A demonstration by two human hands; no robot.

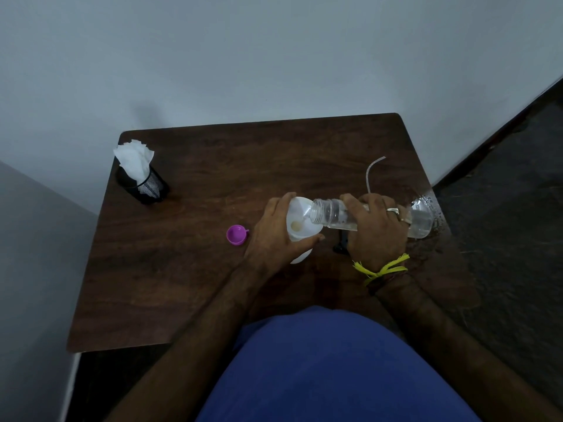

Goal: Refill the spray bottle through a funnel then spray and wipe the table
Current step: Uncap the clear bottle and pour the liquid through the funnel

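- Left hand [275,236] curled round the white funnel [300,222], grip wrapped on its rim; the funnel sits on a white bottle [300,257], mostly hidden below.
- Right hand [376,226] holds a clear bottle [335,214] tipped on its side, grip closed round the middle, mouth over the funnel bowl.
- Water shows in the clear bottle's raised base end.
- Purple cap [237,235] lies on the bench [213,284], just left of the left hand.
- Thin clear tube [372,170] curves up behind the right hand; a dark piece [341,246] lies under that hand, cannot tell what.
- Black mesh cup [145,185] with white tissues [134,159] stands at the far left corner.
- Yellow thread [382,269] tied on the right wrist.
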